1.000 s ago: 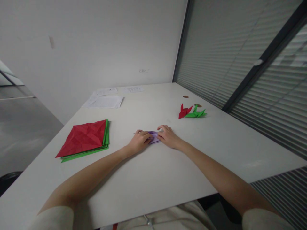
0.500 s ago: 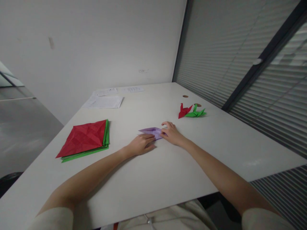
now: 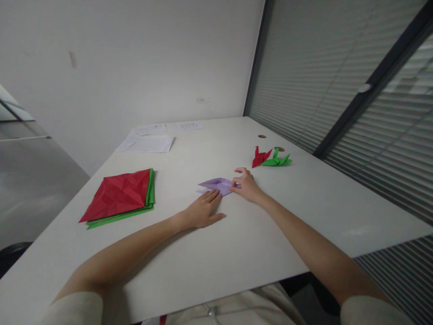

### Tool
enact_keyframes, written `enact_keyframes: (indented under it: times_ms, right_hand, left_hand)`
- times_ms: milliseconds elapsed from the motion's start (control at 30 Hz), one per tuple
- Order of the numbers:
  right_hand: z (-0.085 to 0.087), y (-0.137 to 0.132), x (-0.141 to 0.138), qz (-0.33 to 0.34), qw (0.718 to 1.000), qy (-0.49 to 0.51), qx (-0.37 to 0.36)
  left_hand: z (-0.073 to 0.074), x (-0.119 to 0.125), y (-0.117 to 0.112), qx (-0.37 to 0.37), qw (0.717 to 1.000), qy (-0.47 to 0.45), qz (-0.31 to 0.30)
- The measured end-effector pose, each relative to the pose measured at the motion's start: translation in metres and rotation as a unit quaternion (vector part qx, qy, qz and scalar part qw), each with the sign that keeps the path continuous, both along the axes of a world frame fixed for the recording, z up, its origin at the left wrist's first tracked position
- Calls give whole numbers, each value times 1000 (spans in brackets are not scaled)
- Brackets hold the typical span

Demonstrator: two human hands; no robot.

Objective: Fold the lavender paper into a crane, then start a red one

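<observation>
A folded piece of purple origami paper (image 3: 221, 184) lies on the white table (image 3: 203, 266), its long pointed end toward the left. My left hand (image 3: 204, 210) rests flat, its fingertips on the paper's near edge and its thumb spread out to the right. At the paper's right end, my right hand (image 3: 246, 185) pinches it between thumb and finger, with the index finger curled above. Part of the right end is hidden behind those fingers.
To the left lies a stack of creased red paper (image 3: 118, 192) over green paper (image 3: 150, 194). A red paper crane (image 3: 260, 158) and a green paper crane (image 3: 276, 159) stand at the right. Printed sheets (image 3: 149, 143) lie at the back left. Blinds (image 3: 304, 76) line the right side.
My left hand has flattened and its thumb has spread away from the fingers. My right hand has shifted slightly to the right, uncovering more of the purple paper.
</observation>
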State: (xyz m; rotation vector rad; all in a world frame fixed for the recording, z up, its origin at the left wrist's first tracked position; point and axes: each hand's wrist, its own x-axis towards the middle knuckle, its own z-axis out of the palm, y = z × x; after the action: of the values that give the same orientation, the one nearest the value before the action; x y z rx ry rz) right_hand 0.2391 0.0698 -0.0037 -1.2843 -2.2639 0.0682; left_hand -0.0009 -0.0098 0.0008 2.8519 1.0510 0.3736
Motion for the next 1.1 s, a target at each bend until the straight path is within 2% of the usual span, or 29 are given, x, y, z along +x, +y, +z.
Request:
enact_keyframes:
  times_ms: [333, 500, 667, 867, 1100]
  right_hand:
    - [-4, 2, 2, 40, 999, -6, -30]
    - [-3, 0, 2, 40, 999, -9, -34]
    - [-7, 7, 3, 42, 994, 58, -81]
    - [-8, 16, 3, 38, 967, 195, -159]
    - [-3, 7, -4, 67, 967, 184, -161]
  left_hand:
    - [8, 0, 0, 47, 998, -28, 6]
    - [10, 1, 1, 58, 998, -17, 11]
    - [10, -2, 2, 70, 997, -18, 27]
    - [8, -3, 5, 69, 996, -40, 32]
    - [10, -2, 4, 67, 996, -35, 36]
